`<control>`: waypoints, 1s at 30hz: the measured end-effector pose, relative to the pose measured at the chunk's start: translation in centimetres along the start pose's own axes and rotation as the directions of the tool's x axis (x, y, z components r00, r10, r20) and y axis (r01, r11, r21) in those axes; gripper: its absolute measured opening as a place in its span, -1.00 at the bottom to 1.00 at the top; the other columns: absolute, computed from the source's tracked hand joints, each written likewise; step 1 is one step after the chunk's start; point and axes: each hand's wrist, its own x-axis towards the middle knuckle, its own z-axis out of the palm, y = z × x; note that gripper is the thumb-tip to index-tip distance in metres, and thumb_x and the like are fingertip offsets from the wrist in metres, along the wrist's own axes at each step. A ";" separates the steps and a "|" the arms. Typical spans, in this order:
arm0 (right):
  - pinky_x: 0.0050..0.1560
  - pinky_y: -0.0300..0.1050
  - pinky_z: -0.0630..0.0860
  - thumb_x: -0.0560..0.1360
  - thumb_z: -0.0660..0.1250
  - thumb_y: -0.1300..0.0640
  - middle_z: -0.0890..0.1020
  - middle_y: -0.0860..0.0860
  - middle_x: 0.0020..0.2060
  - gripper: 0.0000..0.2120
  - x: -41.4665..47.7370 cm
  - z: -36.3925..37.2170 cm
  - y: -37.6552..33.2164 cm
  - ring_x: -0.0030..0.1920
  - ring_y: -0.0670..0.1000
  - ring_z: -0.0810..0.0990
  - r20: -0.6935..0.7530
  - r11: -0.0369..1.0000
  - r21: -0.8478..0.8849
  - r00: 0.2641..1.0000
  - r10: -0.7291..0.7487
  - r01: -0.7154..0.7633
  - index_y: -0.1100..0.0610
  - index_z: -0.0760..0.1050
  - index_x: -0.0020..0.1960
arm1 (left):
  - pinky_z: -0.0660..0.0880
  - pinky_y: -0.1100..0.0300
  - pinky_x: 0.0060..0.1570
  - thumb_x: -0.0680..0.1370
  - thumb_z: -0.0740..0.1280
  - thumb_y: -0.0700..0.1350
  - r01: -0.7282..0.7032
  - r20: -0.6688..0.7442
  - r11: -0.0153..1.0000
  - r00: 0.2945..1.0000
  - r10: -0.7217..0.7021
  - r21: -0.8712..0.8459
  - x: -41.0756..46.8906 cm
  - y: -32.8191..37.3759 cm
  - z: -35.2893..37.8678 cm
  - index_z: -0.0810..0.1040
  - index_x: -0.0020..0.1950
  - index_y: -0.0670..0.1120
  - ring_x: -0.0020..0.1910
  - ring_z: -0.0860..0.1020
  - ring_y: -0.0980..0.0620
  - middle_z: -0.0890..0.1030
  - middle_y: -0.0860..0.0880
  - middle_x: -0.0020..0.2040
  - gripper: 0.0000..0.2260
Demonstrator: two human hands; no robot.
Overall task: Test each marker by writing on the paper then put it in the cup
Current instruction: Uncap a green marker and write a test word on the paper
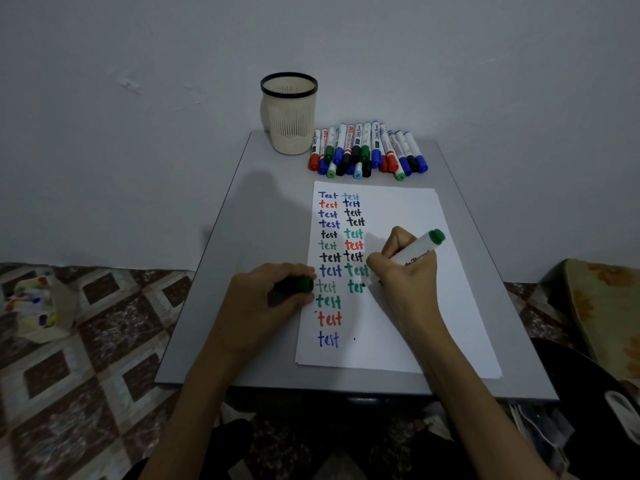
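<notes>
A white sheet of paper [408, 317] lies on the small grey table [263, 216], with two columns of the word "test" in blue, red, black and green. My right hand [405, 271] grips a green marker [420, 249], its tip down on the paper at a part-written green word in the second column. My left hand [266, 296] rests at the paper's left edge, closed on the green cap [299, 284]. A cream cup with a black rim [289, 112] stands at the table's far edge. A row of several capped markers [367, 152] lies to the right of the cup.
The table stands against a plain wall. A patterned red and white floor covering [86, 341] spreads to the left, with a small box of coloured items [38, 306] on it. A yellowish cushion [606, 313] and dark objects sit at the right.
</notes>
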 end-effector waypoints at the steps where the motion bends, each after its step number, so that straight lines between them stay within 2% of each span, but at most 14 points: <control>1: -0.31 -0.10 0.62 0.44 0.27 0.50 0.49 -0.09 -0.51 -0.70 -0.1 0.1 0.1 -0.20 -0.06 0.69 0.002 1.000 0.009 1.000 0.003 -0.003 0.29 0.20 -0.31 | 0.50 0.42 -0.01 0.41 0.48 -0.21 0.002 0.002 1.000 1.000 -0.002 -0.002 0.0 0.0 0.0 0.63 0.08 -0.11 0.02 0.60 0.22 0.64 0.01 0.05 -0.75; 3: -0.31 -0.04 0.62 0.45 0.26 0.48 0.50 -0.08 -0.50 -0.68 -0.1 0.1 0.1 -0.16 0.00 0.70 -0.016 1.000 0.014 1.000 0.001 -0.001 0.24 0.19 -0.31 | 0.51 0.38 0.01 0.41 0.48 -0.20 0.002 -0.001 1.000 1.000 -0.002 0.007 0.0 0.0 0.0 0.63 0.08 -0.10 0.02 0.60 0.21 0.64 0.02 0.05 -0.75; 6: -0.38 -0.19 0.54 0.45 0.24 0.50 0.46 -0.12 -0.53 -0.74 0.0 -0.2 -0.1 -0.28 -0.13 0.65 -0.032 0.999 0.046 0.999 0.002 -0.001 0.32 0.21 -0.30 | 0.53 0.34 0.03 0.41 0.48 -0.19 0.007 -0.004 1.000 1.000 -0.007 0.006 -0.1 0.0 0.0 0.63 0.08 -0.08 0.02 0.60 0.20 0.64 0.03 0.06 -0.75; 9: -0.30 -0.10 0.58 0.47 0.27 0.46 0.57 -0.14 -0.46 -0.70 -0.2 -0.1 -0.1 -0.12 -0.01 0.70 0.003 0.998 0.067 1.000 0.021 -0.021 0.23 0.21 -0.29 | 0.54 0.29 0.03 0.41 0.49 -0.17 0.002 0.004 1.000 1.000 -0.002 0.005 0.0 -0.2 -0.1 0.63 0.08 -0.08 0.03 0.60 0.19 0.64 0.03 0.07 -0.75; 11: -0.28 -0.10 0.58 0.47 0.27 0.45 0.58 -0.15 -0.44 -0.68 -0.2 0.0 0.0 -0.09 0.03 0.70 0.008 0.999 0.045 1.000 0.021 -0.021 0.19 0.20 -0.29 | 0.55 0.28 0.02 0.42 0.49 -0.15 -0.005 0.008 1.000 1.000 0.005 0.011 0.0 -0.2 -0.1 0.63 0.09 -0.08 0.03 0.60 0.19 0.64 0.03 0.07 -0.74; 14: -0.32 -0.16 0.55 0.43 0.25 0.51 0.50 -0.16 -0.54 -0.71 -0.1 0.0 -0.1 -0.29 -0.15 0.65 0.024 1.000 0.000 0.999 0.027 -0.027 0.27 0.22 -0.30 | 0.56 0.29 0.01 0.42 0.47 -0.15 -0.002 0.009 1.000 1.000 0.002 0.015 0.0 -0.1 0.0 0.62 0.09 -0.08 0.03 0.60 0.18 0.64 0.02 0.07 -0.75; 16: -0.34 -0.18 0.55 0.42 0.24 0.54 0.47 -0.16 -0.57 -0.73 -0.1 0.1 -0.2 -0.38 -0.20 0.61 0.031 0.999 0.012 0.999 0.039 -0.039 0.30 0.23 -0.31 | 0.56 0.29 0.00 0.42 0.47 -0.14 -0.003 0.012 1.000 1.000 0.003 0.016 0.0 -0.2 -0.1 0.62 0.10 -0.07 0.04 0.60 0.18 0.64 0.03 0.07 -0.75; 18: -0.38 -0.26 0.49 0.42 0.24 0.54 0.46 -0.14 -0.55 -0.76 -0.1 0.1 -0.4 -0.45 -0.21 0.53 0.003 0.997 0.070 1.000 0.026 -0.026 0.31 0.28 -0.30 | 0.56 0.29 0.01 0.42 0.48 -0.14 -0.006 0.013 1.000 1.000 0.005 0.013 0.0 -0.2 -0.1 0.62 0.10 -0.06 0.04 0.60 0.19 0.63 0.04 0.08 -0.74; 19: -0.41 -0.29 0.45 0.42 0.27 0.52 0.45 -0.06 -0.51 -0.79 -0.1 0.0 -0.5 -0.47 -0.21 0.47 -0.041 0.994 0.110 0.999 0.002 0.002 0.33 0.31 -0.29 | 0.56 0.28 0.00 0.42 0.48 -0.15 -0.002 0.011 1.000 1.000 0.002 0.011 0.0 -0.2 0.0 0.62 0.10 -0.06 0.04 0.60 0.19 0.63 0.04 0.08 -0.74; 21: -0.41 -0.30 0.41 0.44 0.38 0.39 0.45 0.09 -0.41 -0.78 0.0 -0.3 -0.7 -0.47 -0.15 0.41 -0.149 0.982 0.178 0.988 -0.043 0.070 0.30 0.35 -0.26 | 0.57 0.26 0.01 0.42 0.47 -0.16 0.007 0.004 1.000 1.000 -0.007 0.002 0.0 -0.2 0.0 0.62 0.09 -0.06 0.04 0.60 0.18 0.63 0.04 0.08 -0.75; 23: -0.40 -0.25 0.42 0.41 0.47 0.26 0.51 0.11 -0.33 -0.75 0.2 -0.7 -0.6 -0.44 -0.09 0.45 -0.217 0.972 0.214 0.975 -0.053 0.101 0.20 0.38 -0.24 | 0.57 0.22 0.01 0.42 0.47 -0.17 0.021 0.000 0.999 1.000 -0.021 -0.038 0.1 0.0 0.0 0.62 0.08 -0.09 0.05 0.60 0.16 0.63 0.02 0.07 -0.76; 27: -0.32 -0.12 0.58 0.46 0.40 0.24 0.64 0.14 -0.22 -0.86 0.3 -0.8 -1.4 -0.27 0.06 0.64 -0.154 0.934 0.350 0.988 -0.012 0.066 0.31 0.51 -0.09 | 0.56 0.27 0.00 0.42 0.48 -0.16 -0.024 -0.005 0.998 1.000 0.023 -0.053 0.4 0.5 -0.1 0.62 0.02 -0.13 0.04 0.58 0.15 0.59 0.02 0.02 -0.80; 28: -0.36 -0.13 0.58 0.49 0.36 0.22 0.65 0.14 -0.25 -0.86 0.3 -0.7 -1.7 -0.30 0.08 0.64 -0.126 0.916 0.396 0.992 -0.006 0.056 0.32 0.52 -0.10 | 0.55 0.28 -0.01 0.41 0.48 -0.17 -0.026 -0.008 0.999 1.000 0.026 -0.045 0.5 0.6 -0.1 0.63 0.01 -0.13 0.04 0.57 0.14 0.57 0.02 0.01 -0.80; 30: -0.50 -0.22 0.47 0.51 0.31 0.21 0.60 0.11 -0.42 -0.83 0.1 -0.5 -2.2 -0.48 0.03 0.54 -0.090 0.906 0.420 0.996 -0.017 0.054 0.29 0.48 -0.21 | 0.57 0.24 -0.03 0.41 0.48 -0.13 -0.016 -0.010 0.998 1.000 0.016 -0.054 0.4 0.8 -0.2 0.63 0.02 -0.12 0.03 0.57 0.13 0.56 0.03 -0.01 -0.79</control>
